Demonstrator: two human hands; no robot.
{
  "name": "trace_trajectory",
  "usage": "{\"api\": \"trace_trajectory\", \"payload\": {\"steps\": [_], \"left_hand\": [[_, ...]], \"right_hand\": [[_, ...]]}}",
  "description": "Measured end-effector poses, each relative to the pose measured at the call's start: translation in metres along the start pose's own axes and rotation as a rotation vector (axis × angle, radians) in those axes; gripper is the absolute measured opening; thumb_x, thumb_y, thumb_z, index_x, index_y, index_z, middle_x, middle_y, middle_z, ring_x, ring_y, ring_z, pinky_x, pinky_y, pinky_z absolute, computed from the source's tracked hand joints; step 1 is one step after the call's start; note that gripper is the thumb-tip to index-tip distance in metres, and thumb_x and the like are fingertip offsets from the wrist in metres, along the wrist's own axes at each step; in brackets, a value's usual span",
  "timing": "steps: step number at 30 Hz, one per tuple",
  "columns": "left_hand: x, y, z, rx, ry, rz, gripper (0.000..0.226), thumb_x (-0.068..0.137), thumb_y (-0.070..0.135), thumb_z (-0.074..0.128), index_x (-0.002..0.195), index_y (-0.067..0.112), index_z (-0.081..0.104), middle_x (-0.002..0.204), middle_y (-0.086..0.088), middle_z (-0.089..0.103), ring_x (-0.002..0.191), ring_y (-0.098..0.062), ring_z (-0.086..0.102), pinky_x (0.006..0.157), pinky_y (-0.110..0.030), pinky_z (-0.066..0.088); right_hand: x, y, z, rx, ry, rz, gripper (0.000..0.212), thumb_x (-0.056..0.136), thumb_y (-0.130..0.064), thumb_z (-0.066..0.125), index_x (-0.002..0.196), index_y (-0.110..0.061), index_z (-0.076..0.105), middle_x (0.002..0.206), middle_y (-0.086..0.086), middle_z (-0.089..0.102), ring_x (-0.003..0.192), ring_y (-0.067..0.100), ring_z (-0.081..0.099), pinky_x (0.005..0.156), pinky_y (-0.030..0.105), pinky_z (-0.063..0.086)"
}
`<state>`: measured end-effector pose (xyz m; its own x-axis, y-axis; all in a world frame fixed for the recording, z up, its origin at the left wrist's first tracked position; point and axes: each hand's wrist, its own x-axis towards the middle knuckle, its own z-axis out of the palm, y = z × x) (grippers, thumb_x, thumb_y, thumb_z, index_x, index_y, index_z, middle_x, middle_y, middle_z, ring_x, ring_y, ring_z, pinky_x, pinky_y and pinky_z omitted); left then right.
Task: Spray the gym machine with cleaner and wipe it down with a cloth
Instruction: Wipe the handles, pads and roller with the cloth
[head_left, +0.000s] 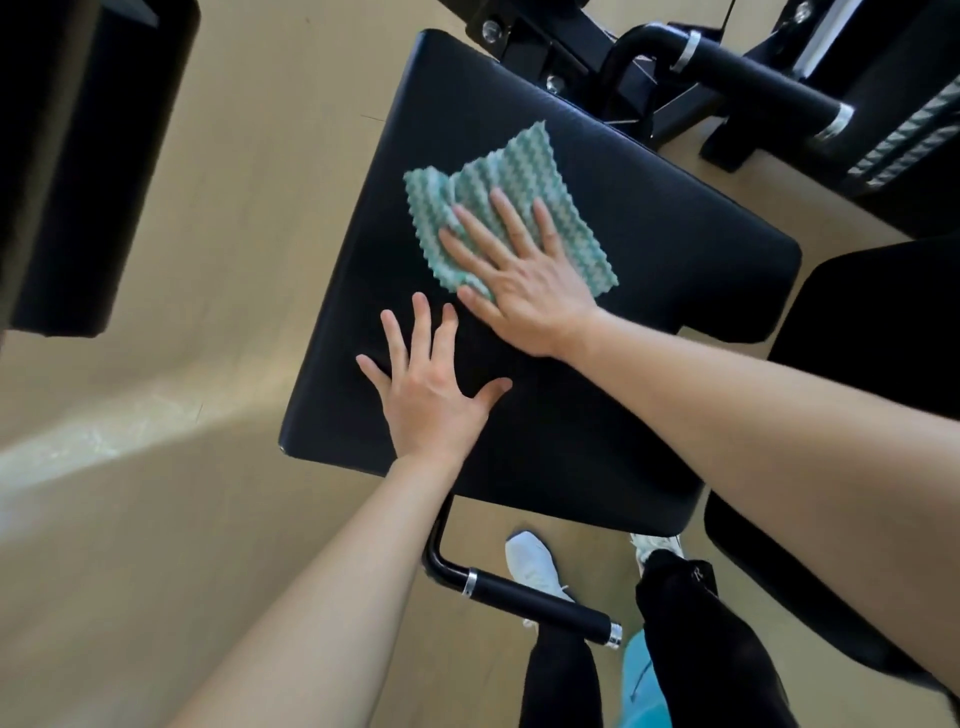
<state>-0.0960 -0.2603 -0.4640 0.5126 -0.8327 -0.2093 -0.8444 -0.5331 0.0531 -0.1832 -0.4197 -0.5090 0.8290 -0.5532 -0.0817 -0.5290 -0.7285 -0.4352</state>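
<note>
A black padded seat of the gym machine fills the middle of the view. On it lies a green and white wavy-patterned cloth. My right hand presses flat on the cloth with straight, spread fingers. My left hand rests flat on the bare pad just below and left of the cloth, fingers spread, holding nothing. No spray bottle is in view.
A black handle with chrome rings juts out below the seat's near edge. More black frame and a second grip stand at the top right, another pad at the right. Tan floor lies to the left. My shoes are below.
</note>
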Motion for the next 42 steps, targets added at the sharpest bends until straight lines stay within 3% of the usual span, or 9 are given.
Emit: {"api": "trace_trajectory", "payload": {"steps": [6, 16, 22, 25, 28, 30, 33, 37, 42], "left_hand": [[-0.019, -0.015, -0.004, -0.087, 0.061, 0.093, 0.067, 0.078, 0.050, 0.081, 0.136, 0.024, 0.058, 0.168, -0.001, 0.028, 0.158, -0.028, 0.014, 0.125, -0.062, 0.016], [-0.085, -0.073, 0.007, -0.090, 0.060, -0.048, 0.089, 0.072, 0.049, 0.088, 0.149, 0.022, 0.052, 0.168, -0.007, 0.028, 0.156, -0.041, 0.013, 0.122, -0.065, 0.017], [-0.085, -0.078, 0.002, -0.163, 0.036, -0.005, 0.077, 0.075, 0.040, 0.086, 0.144, 0.020, 0.058, 0.166, -0.009, 0.031, 0.157, -0.039, 0.014, 0.123, -0.060, 0.015], [-0.094, -0.096, -0.008, -0.234, 0.106, 0.049, 0.036, 0.080, 0.031, 0.076, 0.113, 0.016, 0.076, 0.144, -0.008, 0.061, 0.141, -0.033, 0.047, 0.115, -0.048, 0.040], [-0.113, -0.125, -0.026, -0.371, 0.343, -0.173, 0.021, 0.078, 0.026, 0.060, 0.083, 0.010, 0.074, 0.091, -0.009, 0.073, 0.088, -0.034, 0.069, 0.080, -0.038, 0.051], [-0.115, -0.144, -0.037, -0.486, 0.453, -0.399, 0.022, 0.077, 0.025, 0.056, 0.083, 0.009, 0.070, 0.083, -0.009, 0.067, 0.078, -0.032, 0.065, 0.075, -0.037, 0.047], [-0.094, -0.153, -0.046, -0.781, 0.362, -0.569, 0.015, 0.089, 0.017, 0.061, 0.102, 0.012, 0.067, 0.096, -0.004, 0.066, 0.082, -0.015, 0.064, 0.077, -0.035, 0.053], [-0.078, -0.132, -0.040, -1.083, 0.203, -0.779, 0.023, 0.098, 0.008, 0.064, 0.119, 0.019, 0.060, 0.113, -0.003, 0.062, 0.105, -0.019, 0.066, 0.080, -0.027, 0.059], [-0.062, -0.118, -0.042, -1.331, 0.249, -0.977, 0.047, 0.093, 0.023, 0.076, 0.134, 0.016, 0.053, 0.120, -0.006, 0.066, 0.105, -0.023, 0.070, 0.085, -0.039, 0.064]], "right_hand": [[-0.109, -0.037, 0.045, 0.156, -0.022, 0.162, 0.066, 0.104, -0.067, 0.012, 0.164, -0.043, -0.002, 0.173, -0.010, -0.011, 0.159, 0.025, -0.019, 0.127, 0.059, -0.005], [-0.122, -0.042, 0.050, 0.290, -0.017, 0.536, 0.060, 0.102, -0.068, 0.004, 0.159, -0.053, -0.009, 0.169, -0.014, -0.028, 0.152, 0.026, -0.036, 0.121, 0.059, -0.021], [-0.016, -0.087, 0.020, 0.159, -0.003, 0.188, 0.058, 0.107, -0.050, 0.017, 0.163, -0.047, 0.001, 0.173, -0.007, -0.017, 0.154, 0.038, -0.028, 0.121, 0.064, -0.020], [-0.022, -0.141, 0.037, 0.053, -0.054, -0.109, 0.060, 0.106, -0.046, 0.026, 0.162, -0.048, 0.005, 0.174, -0.008, -0.010, 0.155, 0.040, -0.023, 0.120, 0.066, -0.017], [-0.039, -0.184, 0.056, 0.003, -0.135, -0.365, 0.055, 0.107, -0.048, 0.031, 0.161, -0.050, 0.019, 0.173, -0.013, -0.002, 0.158, 0.038, -0.017, 0.121, 0.064, -0.019], [-0.046, -0.201, 0.067, -0.039, -0.188, -0.485, 0.051, 0.106, -0.045, 0.033, 0.157, -0.050, 0.032, 0.173, -0.014, -0.001, 0.158, 0.036, -0.017, 0.120, 0.062, -0.022], [-0.052, -0.207, 0.069, 0.035, -0.121, -0.487, 0.056, 0.098, -0.027, 0.045, 0.153, -0.039, 0.047, 0.173, -0.003, 0.016, 0.160, 0.034, -0.002, 0.124, 0.060, -0.014], [-0.080, -0.191, 0.076, 0.323, 0.237, -0.246, 0.035, 0.083, -0.001, 0.063, 0.117, -0.006, 0.069, 0.145, 0.019, 0.059, 0.142, 0.042, 0.047, 0.115, 0.059, 0.039], [-0.098, -0.187, 0.094, 0.217, 0.248, -0.109, 0.066, 0.091, -0.024, 0.074, 0.151, -0.009, 0.050, 0.161, 0.014, 0.043, 0.151, 0.037, 0.036, 0.125, 0.050, 0.026]]}}
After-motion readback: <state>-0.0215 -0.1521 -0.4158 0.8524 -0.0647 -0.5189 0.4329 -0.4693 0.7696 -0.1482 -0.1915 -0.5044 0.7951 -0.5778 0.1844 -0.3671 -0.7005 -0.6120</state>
